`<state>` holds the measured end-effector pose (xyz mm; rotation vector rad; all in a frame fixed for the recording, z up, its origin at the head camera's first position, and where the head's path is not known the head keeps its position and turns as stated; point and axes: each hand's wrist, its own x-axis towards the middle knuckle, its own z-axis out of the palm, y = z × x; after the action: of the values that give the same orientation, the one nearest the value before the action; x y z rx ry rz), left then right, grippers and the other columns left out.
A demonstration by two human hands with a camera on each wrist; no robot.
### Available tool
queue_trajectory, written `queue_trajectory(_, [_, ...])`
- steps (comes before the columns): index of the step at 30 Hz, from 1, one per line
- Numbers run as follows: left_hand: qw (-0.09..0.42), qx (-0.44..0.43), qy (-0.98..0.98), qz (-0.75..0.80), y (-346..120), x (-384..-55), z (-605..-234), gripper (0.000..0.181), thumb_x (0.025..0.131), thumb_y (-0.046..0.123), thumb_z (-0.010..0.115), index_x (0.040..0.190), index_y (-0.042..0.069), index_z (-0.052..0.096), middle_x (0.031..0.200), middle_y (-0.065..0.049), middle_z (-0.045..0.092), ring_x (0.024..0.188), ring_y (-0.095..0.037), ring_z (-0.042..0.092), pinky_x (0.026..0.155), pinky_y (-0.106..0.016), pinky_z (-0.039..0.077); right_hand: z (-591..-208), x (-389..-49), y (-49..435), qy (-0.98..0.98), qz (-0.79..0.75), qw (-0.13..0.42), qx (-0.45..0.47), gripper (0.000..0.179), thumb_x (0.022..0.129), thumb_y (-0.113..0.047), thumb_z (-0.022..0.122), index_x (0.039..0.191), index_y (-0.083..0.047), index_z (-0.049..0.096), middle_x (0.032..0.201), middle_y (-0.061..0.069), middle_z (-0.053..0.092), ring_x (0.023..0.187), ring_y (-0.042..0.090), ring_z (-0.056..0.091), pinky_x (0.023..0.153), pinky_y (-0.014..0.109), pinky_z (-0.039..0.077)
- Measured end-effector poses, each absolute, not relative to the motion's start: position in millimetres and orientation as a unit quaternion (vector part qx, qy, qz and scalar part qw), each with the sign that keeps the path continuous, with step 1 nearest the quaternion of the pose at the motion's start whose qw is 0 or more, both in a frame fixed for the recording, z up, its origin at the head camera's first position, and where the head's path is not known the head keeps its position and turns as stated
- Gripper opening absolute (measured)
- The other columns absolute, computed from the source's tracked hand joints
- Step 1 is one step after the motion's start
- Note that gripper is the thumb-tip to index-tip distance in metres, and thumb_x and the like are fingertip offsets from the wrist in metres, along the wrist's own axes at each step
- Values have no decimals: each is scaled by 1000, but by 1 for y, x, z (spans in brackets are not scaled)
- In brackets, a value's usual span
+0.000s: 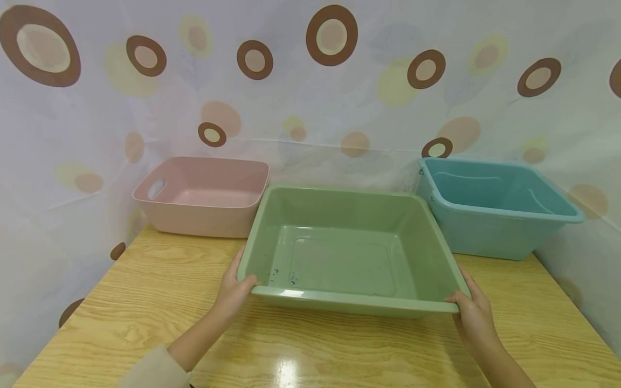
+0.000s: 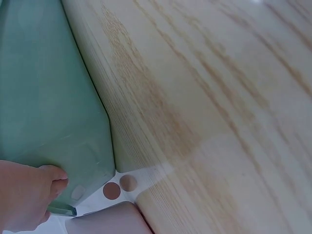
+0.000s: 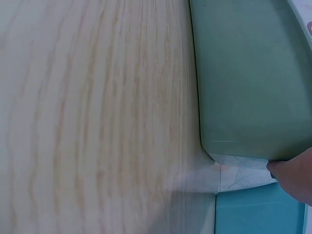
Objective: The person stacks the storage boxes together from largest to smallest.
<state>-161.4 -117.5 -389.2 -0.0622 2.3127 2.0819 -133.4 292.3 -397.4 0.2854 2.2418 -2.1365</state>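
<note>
Basins, three. Green basin (image 1: 344,264): one, between left hand (image 1: 233,289) and right hand (image 1: 475,318). Pink basin (image 1: 208,221): one, beyond left hand. Blue basin (image 1: 485,234): one, beyond right hand. Bench (image 1: 310,350): one, wood-grained, beneath hands. Left hand: curled, gripping green basin's near left corner, thumb over rim. Right hand: likewise curled, gripping near right corner.

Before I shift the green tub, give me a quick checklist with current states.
1. Left hand gripping green tub, near left corner: ok.
2. Right hand gripping near right corner: ok.
3. Tub free of loose objects: ok, only dark specks show inside.
4. Gap to pink bin: cannot tell, outlines meet in head view.
5. Gap to blue tub: cannot tell, same reason.
</note>
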Motion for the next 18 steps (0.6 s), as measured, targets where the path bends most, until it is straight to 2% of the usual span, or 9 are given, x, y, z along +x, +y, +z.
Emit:
queue_trajectory(10, [8, -20, 751, 660, -117, -159, -390, 86, 72, -3, 47, 150, 10, 13, 144, -24, 30, 122, -40, 38, 97, -46, 41, -397, -130, 292, 720, -687, 15, 96, 78, 86, 6, 33, 150, -27, 3, 156, 8, -3, 110, 0, 35, 78, 9, 45])
queue_trajectory(14, [8, -23, 751, 660, -117, -159, -390, 85, 72, -3, 47, 149, 11, 15, 145, -23, 30, 122, -40, 39, 96, -46, 42, -398, -129, 291, 721, -686, 16, 100, 78, 85, 6, 33, 150, -26, 2, 157, 7, -4, 123, 13, 30, 79, 9, 45])
queue_trajectory(18, [11, -24, 751, 660, -117, -157, -391, 85, 72, -3, 46, 150, 12, 15, 146, -23, 28, 124, -41, 37, 99, -51, 40, -398, -129, 291, 722, -685, 20, 98, 78, 86, 6, 32, 150, -27, 1, 157, 5, -5, 135, 29, 17, 79, 8, 44])
